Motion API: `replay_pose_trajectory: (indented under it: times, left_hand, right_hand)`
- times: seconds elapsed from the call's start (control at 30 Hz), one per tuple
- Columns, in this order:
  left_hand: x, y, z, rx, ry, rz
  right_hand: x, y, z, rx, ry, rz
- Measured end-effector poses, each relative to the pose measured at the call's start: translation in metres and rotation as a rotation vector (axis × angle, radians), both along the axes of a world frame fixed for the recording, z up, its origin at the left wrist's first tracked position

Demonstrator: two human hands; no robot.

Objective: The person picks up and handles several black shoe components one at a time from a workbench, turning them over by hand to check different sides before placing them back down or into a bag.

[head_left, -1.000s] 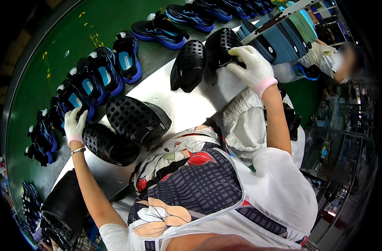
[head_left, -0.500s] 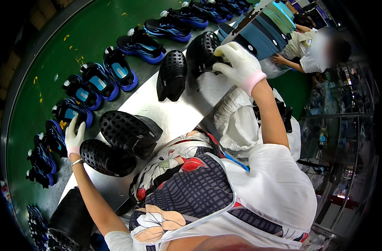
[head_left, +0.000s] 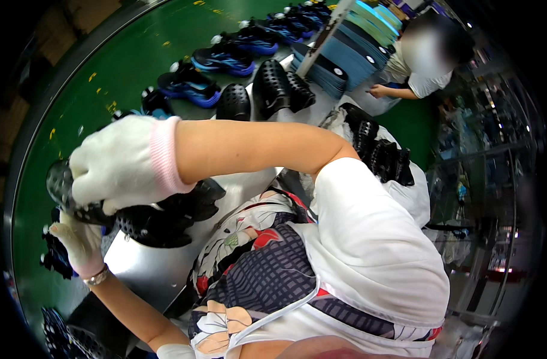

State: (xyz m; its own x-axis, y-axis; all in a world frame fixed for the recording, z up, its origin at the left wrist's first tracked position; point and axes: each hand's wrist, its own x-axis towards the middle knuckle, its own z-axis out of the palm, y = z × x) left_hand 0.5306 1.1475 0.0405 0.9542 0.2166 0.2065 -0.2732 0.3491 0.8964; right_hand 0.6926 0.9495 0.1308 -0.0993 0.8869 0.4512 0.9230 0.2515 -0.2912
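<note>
My right hand (head_left: 121,164), in a white glove with a pink cuff, reaches across to the left. Its fingers wrap round a black perforated plastic shoe form (head_left: 59,182). Just below is my gloved left hand (head_left: 81,242), its thumb sticking out to the side. The form and the right hand hide the left fingers, so whether they grip anything does not show. Two more black shoe forms (head_left: 154,227) lie by my hands, partly covered by my right forearm. Black and blue sneakers (head_left: 57,251) stand left of my left hand.
A curved row of sneakers (head_left: 190,84) runs along the green surface (head_left: 130,54). Further shoe forms (head_left: 270,87) stand on the metal table (head_left: 127,263). Stacked blue insoles (head_left: 345,54) are at the far right, near another person's hand (head_left: 378,91). A white bag (head_left: 411,200) holds black forms.
My right hand has swung from the far shoe forms over to the left, now with a shoe form in it. My left hand has shifted down and left slightly.
</note>
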Motion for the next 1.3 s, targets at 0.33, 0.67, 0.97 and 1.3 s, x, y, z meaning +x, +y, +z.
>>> replay_pose_trajectory:
  times: [0.33,0.67,0.97,1.3]
  left_hand:
    - [-0.020,0.001,-0.019,-0.177,-0.045,0.430]
    - [-0.032,0.019,-0.020,-0.127,-0.083,0.678]
    - [-0.035,0.019,-0.080,0.195,0.487,0.582]
    - [-0.005,0.016,-0.134,0.971,0.523,0.829]
  right_hand:
    - [-0.035,0.065,-0.020,-0.244,0.107,-0.139]
    - [-0.046,0.124,-0.032,-0.313,0.032,-0.109]
    - [-0.021,0.140,-0.053,-0.740,-0.055,-0.180]
    - [-0.002,0.199,-0.060,-1.169,-0.022,-0.301]
